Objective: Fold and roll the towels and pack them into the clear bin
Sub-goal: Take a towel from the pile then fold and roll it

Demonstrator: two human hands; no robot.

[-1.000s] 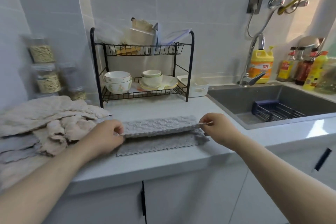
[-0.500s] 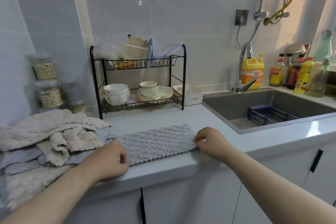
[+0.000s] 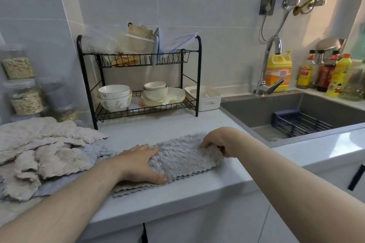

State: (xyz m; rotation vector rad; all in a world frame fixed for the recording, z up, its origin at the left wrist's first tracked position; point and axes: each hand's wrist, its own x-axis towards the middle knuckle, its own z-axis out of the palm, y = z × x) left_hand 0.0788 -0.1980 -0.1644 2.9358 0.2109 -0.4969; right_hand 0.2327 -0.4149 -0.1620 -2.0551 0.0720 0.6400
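**Kitchen counter: strip folded flat, roll starting at its right end**

Pale countertop (image 3: 177,199) runs along the near edge. The grey towel (image 3: 183,162) lies on it close to that edge, as a narrow strip of several layers with scalloped hems showing along its near side.

A second ago both hands held its ends up off the surface, mid-fold. Half a second ago it had been laid down flat. Now the left hand (image 3: 138,163) rests on the towel's left end, fingers straight and close together, thumb spread, pressing the cloth down. The right hand (image 3: 219,142) is at the towel's right end, fingers curled over the edge and gripping it, with the cloth bunched beneath them.

As I read it, the folding of this towel is done and the roll is beginning from the right, with the left hand as anchor.

Just left of the towel sprawls a heap of unfolded towels (image 3: 45,150), beige and grey, so most of the job remains. Behind the towel stands a black dish rack (image 3: 198,77) holding bowls (image 3: 114,96). Behind the towel and to its right sits a small white basket (image 3: 205,97). Farther right of the towel is the sink (image 3: 266,112). I cannot pick out the clear bin with any certainty.
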